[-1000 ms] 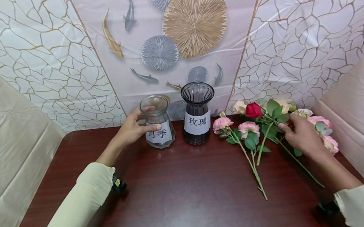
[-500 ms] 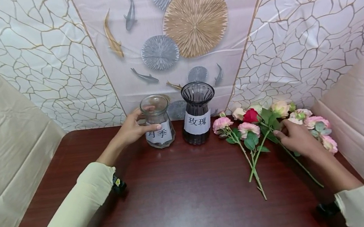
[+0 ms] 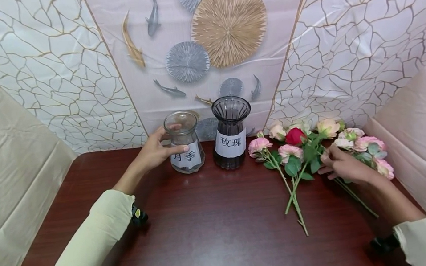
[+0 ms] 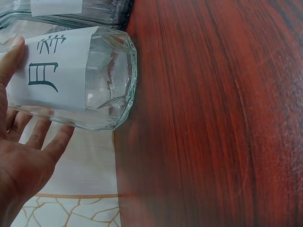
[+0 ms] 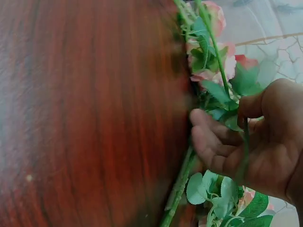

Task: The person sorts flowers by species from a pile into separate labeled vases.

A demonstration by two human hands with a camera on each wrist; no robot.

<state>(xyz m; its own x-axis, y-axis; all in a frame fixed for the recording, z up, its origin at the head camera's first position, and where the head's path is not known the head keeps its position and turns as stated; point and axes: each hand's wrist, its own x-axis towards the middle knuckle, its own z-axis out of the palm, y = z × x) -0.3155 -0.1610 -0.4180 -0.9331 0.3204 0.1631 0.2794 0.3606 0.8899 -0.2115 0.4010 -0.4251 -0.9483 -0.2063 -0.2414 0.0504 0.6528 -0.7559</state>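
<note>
My left hand (image 3: pixel 152 153) grips a clear glass vase (image 3: pixel 187 168), thumb on its paper label and fingers behind. In the left wrist view this vase (image 4: pixel 111 78) shows its faceted base on the table. Over at the right, my right hand (image 3: pixel 348 167) pinches a leafy part of a red rose (image 3: pixel 295 136) between thumb and fingers. The rose's bright green stem (image 3: pixel 289 204) slants toward the front, crossing a pink flower's stem. Blurred leaves and the hand itself partly hide the hold. In the right wrist view the right hand (image 5: pixel 272 137) has curled fingers beside the leaves.
A dark glass vase (image 3: pixel 232 159) with a paper label stands right of the clear one. Pink flowers (image 3: pixel 259 145) lie left of the rose; cream and pink flowers (image 3: pixel 369 144) lie beyond and right of my hand. The patterned backdrop (image 3: pixel 182 20) rises behind the table (image 3: pixel 211 241).
My right hand has shifted left and slightly down. The red rose and its leaves moved with it, its stem end swinging left and toward the front. My left hand and the vases stay put.
</note>
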